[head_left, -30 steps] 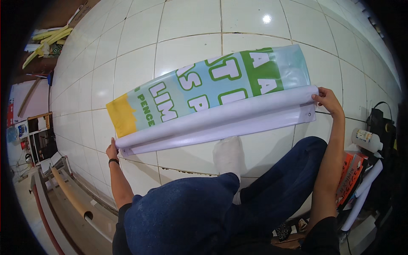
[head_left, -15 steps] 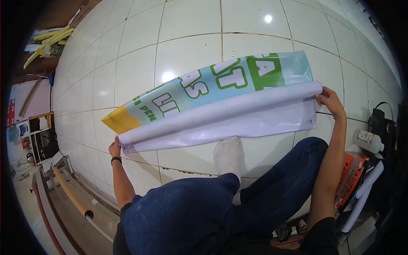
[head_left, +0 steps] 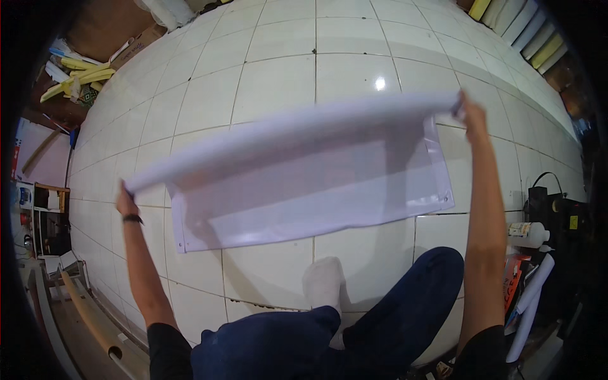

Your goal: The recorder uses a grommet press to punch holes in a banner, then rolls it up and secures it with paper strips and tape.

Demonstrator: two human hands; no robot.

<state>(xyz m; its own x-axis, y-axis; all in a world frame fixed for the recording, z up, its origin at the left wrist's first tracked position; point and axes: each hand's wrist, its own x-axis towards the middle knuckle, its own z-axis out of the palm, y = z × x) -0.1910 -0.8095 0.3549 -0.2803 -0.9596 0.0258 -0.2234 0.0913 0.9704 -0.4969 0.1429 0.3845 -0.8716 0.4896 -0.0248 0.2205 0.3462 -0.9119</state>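
Note:
A vinyl banner (head_left: 310, 187) lies partly on the floor in front of me, its plain white back facing up and metal eyelets at its two near corners. Its far part is a long roll, blurred by motion and raised off the tiles. My left hand (head_left: 127, 201) is closed around the roll's left end, and a dark band circles that wrist. At the right end, farther from me, my right hand (head_left: 472, 119) grips the roll, smeared by movement. The printed face of the banner is hidden.
My socked foot (head_left: 323, 282) rests on the white tiles just short of the banner's near edge. To the right stand a white bottle (head_left: 529, 234), a black case (head_left: 557, 206) and white rolled tubes (head_left: 533, 292). A brown cardboard tube (head_left: 88, 311) lies at the lower left.
Both hands have lifted the roll and carried it away from me, the left also going outward. More white backing now shows, and the coloured printed side has gone out of sight.

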